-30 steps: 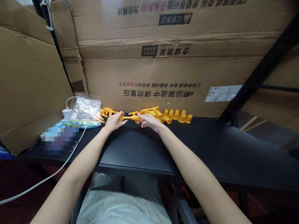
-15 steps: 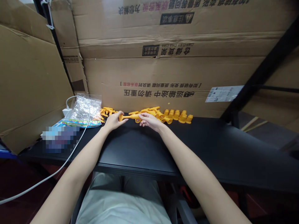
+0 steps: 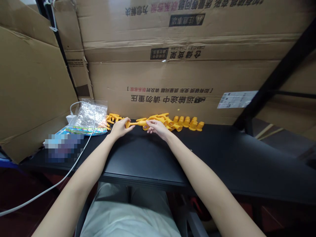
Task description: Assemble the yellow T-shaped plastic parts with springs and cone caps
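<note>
My left hand (image 3: pixel 118 129) is closed around a yellow plastic cup-shaped piece (image 3: pixel 127 124), its fingers partly hiding it. From that piece a thin, ridged yellow stem (image 3: pixel 134 124) runs sideways to a yellow plastic handle (image 3: pixel 142 123). My right hand (image 3: pixel 158 128) pinches the far end of the handle between thumb and fingers. The parts lie in one line, held just over the table's rear. Behind my right hand is a heap of yellow handles and cup pieces (image 3: pixel 169 121). More small yellow parts (image 3: pixel 114 117) lie just past my left hand.
Several yellow cups (image 3: pixel 193 124) stand upside down at the back right of the black table (image 3: pixel 148 154). On the left are a clear plastic bag (image 3: pixel 91 113) and a white cable (image 3: pixel 85 148) hanging over the edge. Cardboard (image 3: pixel 158 75) walls the back.
Both hands keep their grip on the yellow parts. My right hand and forearm have shifted very slightly to the left; the rest looks the same.
</note>
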